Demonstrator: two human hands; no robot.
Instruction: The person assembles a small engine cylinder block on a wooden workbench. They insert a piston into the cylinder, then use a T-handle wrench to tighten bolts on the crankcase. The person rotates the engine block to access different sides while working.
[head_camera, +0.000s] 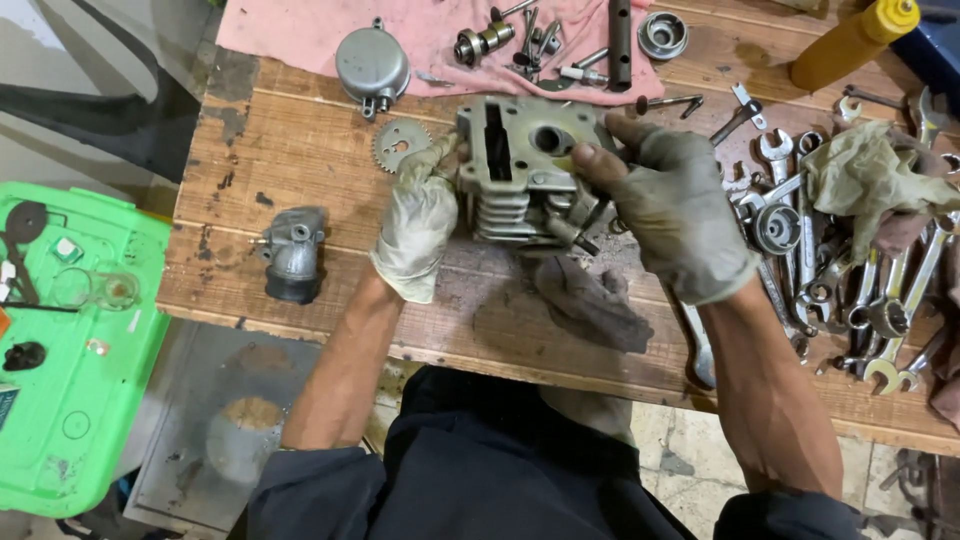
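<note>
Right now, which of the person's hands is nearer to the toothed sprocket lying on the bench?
The left hand. Its fingertips sit just right of the sprocket, gripping the cylinder head. The right hand holds the head's far side, well away.

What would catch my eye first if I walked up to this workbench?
Probably the finned metal engine part at the centre, gripped between the gloved left hand and right hand. Next, the heap of wrenches on the right of the wooden bench, and the bright green tray at far left.
</note>
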